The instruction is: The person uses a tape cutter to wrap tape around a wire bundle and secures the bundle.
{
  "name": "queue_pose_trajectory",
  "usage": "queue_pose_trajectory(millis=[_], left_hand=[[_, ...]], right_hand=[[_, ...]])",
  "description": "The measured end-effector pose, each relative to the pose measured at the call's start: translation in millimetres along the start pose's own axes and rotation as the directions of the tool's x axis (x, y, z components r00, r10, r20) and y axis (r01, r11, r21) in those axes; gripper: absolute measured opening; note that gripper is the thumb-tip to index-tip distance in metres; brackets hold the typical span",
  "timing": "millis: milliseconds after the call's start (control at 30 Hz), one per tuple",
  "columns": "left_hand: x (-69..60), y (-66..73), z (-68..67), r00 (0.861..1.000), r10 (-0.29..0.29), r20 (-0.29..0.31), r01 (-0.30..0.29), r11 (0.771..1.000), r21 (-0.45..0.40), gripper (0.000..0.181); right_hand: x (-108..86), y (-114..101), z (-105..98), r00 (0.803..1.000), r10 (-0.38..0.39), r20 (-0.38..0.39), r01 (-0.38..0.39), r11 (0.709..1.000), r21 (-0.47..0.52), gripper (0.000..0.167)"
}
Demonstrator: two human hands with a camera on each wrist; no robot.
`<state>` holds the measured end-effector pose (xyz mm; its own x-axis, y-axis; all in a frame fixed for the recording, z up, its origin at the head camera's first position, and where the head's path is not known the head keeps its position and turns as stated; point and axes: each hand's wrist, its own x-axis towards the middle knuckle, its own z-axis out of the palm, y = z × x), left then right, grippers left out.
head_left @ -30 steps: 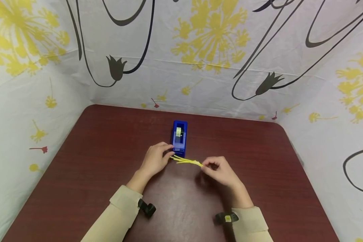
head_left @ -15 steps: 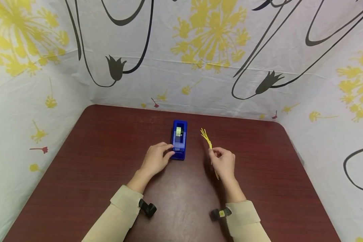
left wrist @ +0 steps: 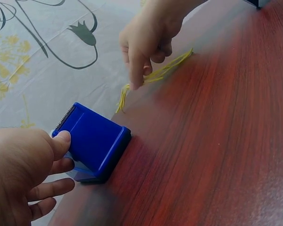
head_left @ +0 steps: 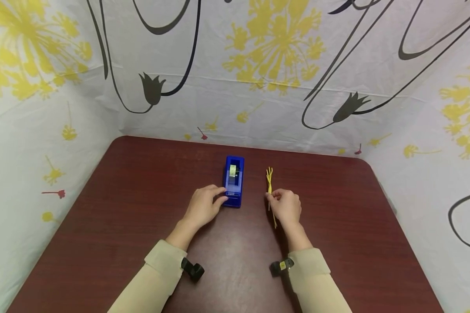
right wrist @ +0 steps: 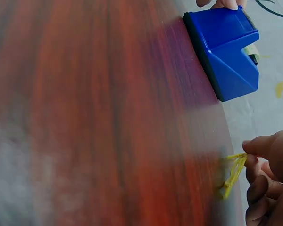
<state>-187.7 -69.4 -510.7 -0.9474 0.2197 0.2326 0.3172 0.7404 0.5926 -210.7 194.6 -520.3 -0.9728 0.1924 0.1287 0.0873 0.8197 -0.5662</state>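
Observation:
A blue tape dispenser stands on the table, a roll of tape in its well. My left hand grips its front left side; the left wrist view has the thumb on the dispenser's corner by the toothed cutter. To the right, my right hand pinches a bundle of thin yellow strands near its middle. The strands fan out at the far end and trail below the fingers at the near end. The right wrist view shows them between thumb and index finger.
The dark red wooden table has rounded far corners. A white cloth with yellow and grey flower prints hangs behind it and at both sides. Small black cameras are strapped to both wrists.
The right hand has carried the yellow strands away from the dispenser's front, to its right. The bundle has turned from lying crosswise to pointing away. The left hand stays at the dispenser.

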Motion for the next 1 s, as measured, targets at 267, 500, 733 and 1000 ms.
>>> queue_pose_trajectory(millis=[267,500,733,1000], left_hand=[[-0.7,-0.3,-1.4,1.0,-0.002,-0.004,0.002,1.0,0.002,0.031],[-1.1,-1.9,-1.2,1.0,0.004,-0.017,-0.004,1.0,0.004,0.031],[-1.5,-3.2,0.0,1.0,0.002,-0.024,-0.002,1.0,0.02,0.031],[-3.4,4.0,-6.0,0.998,0.045,-0.037,-0.037,0.981,0.191,0.046]], right_hand=[[0.5,3,3,0.998,-0.025,0.056,0.025,1.0,0.002,0.028],[3.9,3,5,0.999,-0.033,0.042,0.033,0.999,0.011,0.032],[0.9,-3,2,0.978,-0.21,-0.014,0.21,0.977,0.023,0.026],[-8.8,-21,-5,0.884,-0.456,-0.102,0.458,0.889,-0.008,0.025]])
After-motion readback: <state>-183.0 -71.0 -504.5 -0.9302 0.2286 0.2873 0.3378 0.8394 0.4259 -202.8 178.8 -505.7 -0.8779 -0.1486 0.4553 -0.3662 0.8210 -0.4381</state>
